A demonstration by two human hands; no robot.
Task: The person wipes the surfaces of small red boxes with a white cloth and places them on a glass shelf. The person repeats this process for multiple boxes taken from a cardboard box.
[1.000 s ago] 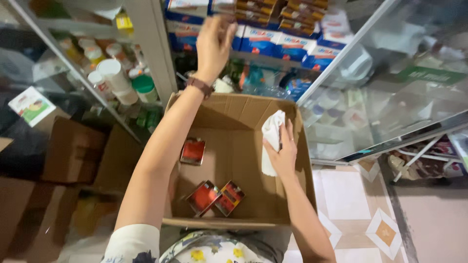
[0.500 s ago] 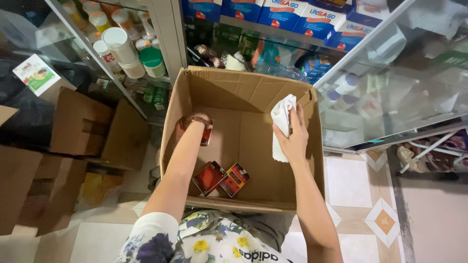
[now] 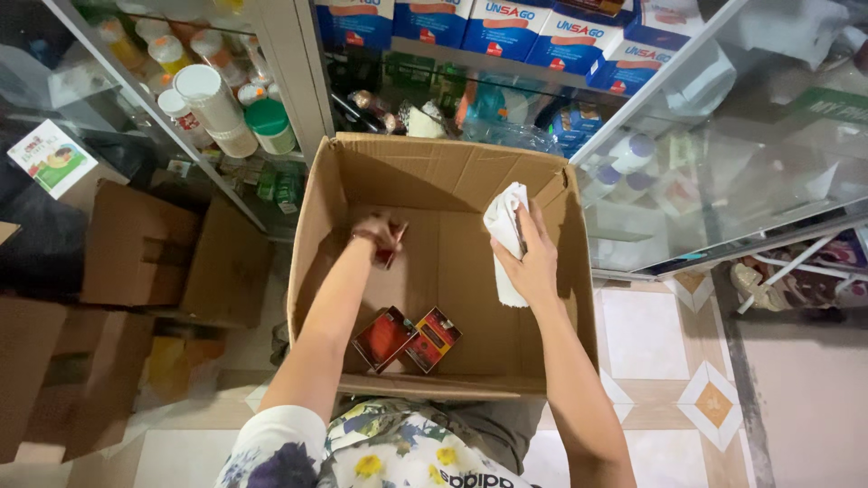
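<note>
An open cardboard box (image 3: 449,176) stands on the floor in front of me. My left hand (image 3: 379,232) reaches down into it and closes on a small red packet (image 3: 390,257) near the far side of the box floor. My right hand (image 3: 532,262) holds a crumpled white cloth (image 3: 500,226) against the box's right inner wall. Two more red packets (image 3: 383,338) (image 3: 432,339) lie side by side at the near end of the box floor.
A shelf behind the box carries blue-and-white cartons (image 3: 506,36). White jars and bottles (image 3: 212,99) fill a glass cabinet on the left. An open glass door (image 3: 750,163) angles in at the right. Brown cardboard boxes (image 3: 145,248) sit on the left floor, tiled floor (image 3: 651,339) on the right.
My left hand came down from the upper shelf into the box and closed on the small red packet. My right hand stayed on the cloth at the box wall.
</note>
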